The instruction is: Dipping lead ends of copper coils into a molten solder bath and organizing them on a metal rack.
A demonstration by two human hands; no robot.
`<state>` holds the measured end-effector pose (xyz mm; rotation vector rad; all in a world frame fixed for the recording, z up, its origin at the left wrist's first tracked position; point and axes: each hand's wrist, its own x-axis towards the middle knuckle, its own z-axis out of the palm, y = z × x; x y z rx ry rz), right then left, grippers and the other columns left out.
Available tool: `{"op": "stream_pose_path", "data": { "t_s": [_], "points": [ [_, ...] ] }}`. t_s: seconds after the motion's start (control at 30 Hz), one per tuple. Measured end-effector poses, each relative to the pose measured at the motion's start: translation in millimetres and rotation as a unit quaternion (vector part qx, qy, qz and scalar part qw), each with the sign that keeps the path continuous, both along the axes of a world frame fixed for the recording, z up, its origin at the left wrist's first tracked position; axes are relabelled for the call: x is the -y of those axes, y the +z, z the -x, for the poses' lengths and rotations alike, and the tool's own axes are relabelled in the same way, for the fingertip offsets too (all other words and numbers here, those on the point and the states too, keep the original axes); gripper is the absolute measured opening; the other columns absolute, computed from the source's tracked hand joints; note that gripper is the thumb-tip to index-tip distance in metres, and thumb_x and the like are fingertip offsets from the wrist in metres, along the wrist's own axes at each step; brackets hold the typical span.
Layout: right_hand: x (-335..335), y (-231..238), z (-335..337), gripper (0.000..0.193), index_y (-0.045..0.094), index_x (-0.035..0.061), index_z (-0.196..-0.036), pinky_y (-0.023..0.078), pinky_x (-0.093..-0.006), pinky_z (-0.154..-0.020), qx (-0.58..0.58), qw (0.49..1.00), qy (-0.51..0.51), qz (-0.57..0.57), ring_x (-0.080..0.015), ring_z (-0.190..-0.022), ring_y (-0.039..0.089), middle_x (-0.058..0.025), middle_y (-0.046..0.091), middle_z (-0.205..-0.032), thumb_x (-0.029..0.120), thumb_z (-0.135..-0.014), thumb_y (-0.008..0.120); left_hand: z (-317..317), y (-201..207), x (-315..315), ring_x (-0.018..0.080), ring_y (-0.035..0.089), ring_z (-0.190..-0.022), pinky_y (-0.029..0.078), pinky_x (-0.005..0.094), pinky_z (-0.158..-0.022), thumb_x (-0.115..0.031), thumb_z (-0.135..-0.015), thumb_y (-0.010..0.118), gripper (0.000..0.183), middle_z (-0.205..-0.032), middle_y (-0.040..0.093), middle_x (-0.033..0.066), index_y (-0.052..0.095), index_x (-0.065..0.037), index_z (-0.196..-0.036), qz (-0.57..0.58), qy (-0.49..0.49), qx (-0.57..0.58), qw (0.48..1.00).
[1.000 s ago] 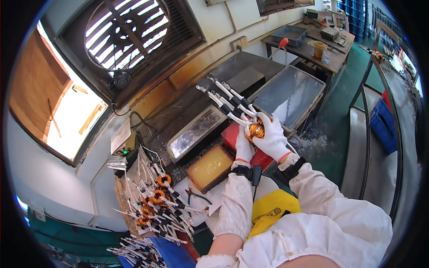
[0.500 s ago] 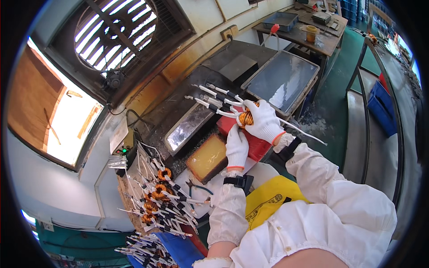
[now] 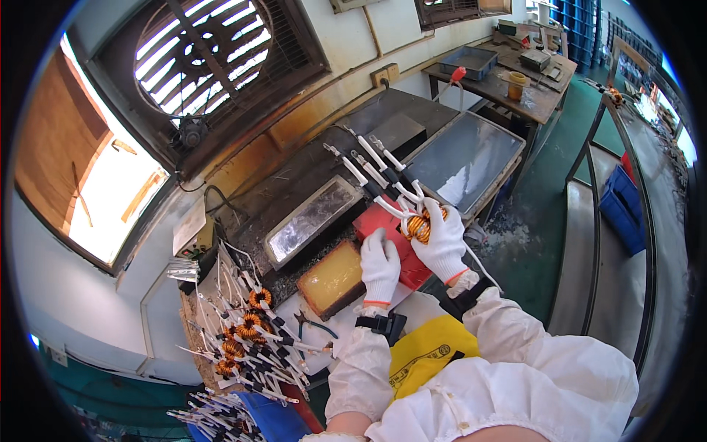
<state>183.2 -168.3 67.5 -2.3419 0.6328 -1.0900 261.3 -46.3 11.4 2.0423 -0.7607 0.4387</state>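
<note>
A toroidal coil wound with copper wire is gripped in my gloved right hand. Its white-sleeved leads, with black sleeves and metal ends, point up and left over the bench; one long white lead trails down at the right. My left hand, also gloved, hovers just left of the coil, apart from it and holding nothing, with its fingers loosely bent and the thumb apart. Beneath both hands is a red surface. Left of it stand a rectangular pan of yellow material and a long trough with a shiny silvery surface.
Several similar coils with leads are heaped at the left, beside pliers. More leads stick out of a blue bin below. A grey-topped tray lies behind my right hand. A metal rack stands at the right.
My left hand has come off the coil and moved a little left and down. My right hand keeps the coil, now tilted with its leads pointing more upward. The view has shifted slightly.
</note>
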Motion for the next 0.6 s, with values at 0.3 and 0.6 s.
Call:
{"op": "stream_pose_path", "data": {
  "t_s": [0.3, 0.6],
  "points": [
    [4.2, -4.0, -12.9, 0.057, 0.051, 0.0154, -0.122, 0.043, -0.0482, -0.079, -0.007, 1.000, -0.001, -0.005, -0.0373, -0.093, 0.052, -0.0173, 0.050, -0.097, 0.026, -0.070, 0.072, -10.3, 97.4, 28.5, 0.0355, 0.053, -0.105, 0.041, 0.0506, -0.098, -0.015, -0.080, 0.064, 0.034, -0.110, 0.056, 0.0165, 0.056, -0.002, -0.110, -0.017, -0.059, 0.403, 0.913],
    [7.2, 3.2, -18.6, 0.050, 0.054, 0.0135, -0.117, 0.043, -0.0473, -0.076, -0.002, 1.000, 0.016, 0.006, -0.0380, -0.088, 0.053, -0.0179, 0.051, -0.092, 0.024, -0.071, 0.070, -22.1, 100.8, 37.3, 0.0365, 0.051, -0.111, 0.034, 0.0531, -0.104, -0.018, -0.079, 0.064, 0.034, -0.112, 0.057, 0.0158, 0.059, 0.000, -0.108, -0.121, -0.097, 0.343, 0.926]
  ]
}}
